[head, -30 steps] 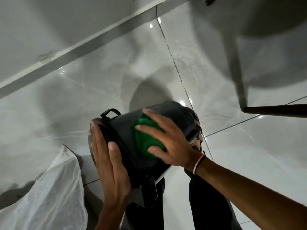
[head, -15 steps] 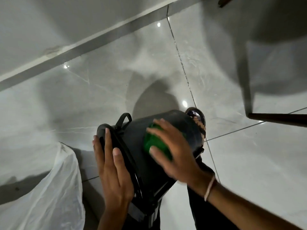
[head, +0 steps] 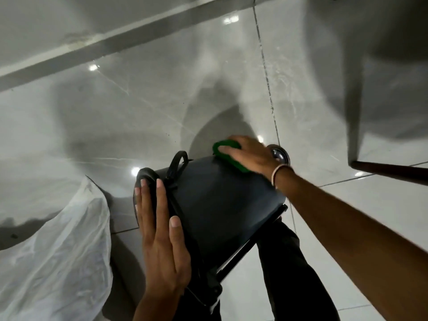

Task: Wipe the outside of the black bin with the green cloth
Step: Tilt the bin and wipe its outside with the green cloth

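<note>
The black bin (head: 220, 200) lies tilted on its side across my lap, lid end toward the left, with a black handle loop sticking up near the rim. My left hand (head: 159, 232) lies flat against the lid, fingers straight and together, holding the bin steady. My right hand (head: 249, 154) presses the green cloth (head: 228, 154) onto the far upper edge of the bin's wall, near its base end. Most of the cloth is hidden under my fingers.
A white plastic bag (head: 53, 256) lies crumpled on the glossy grey tiled floor (head: 139, 107) at the left. A dark furniture leg (head: 391, 170) juts in at the right. A shiny round metal part (head: 279, 154) shows just beyond my right hand. The wall skirting (head: 115, 42) runs along the top.
My right hand has slid the green cloth from the middle of the bin's side up to its far edge. The left hand stays flat on the lid.
</note>
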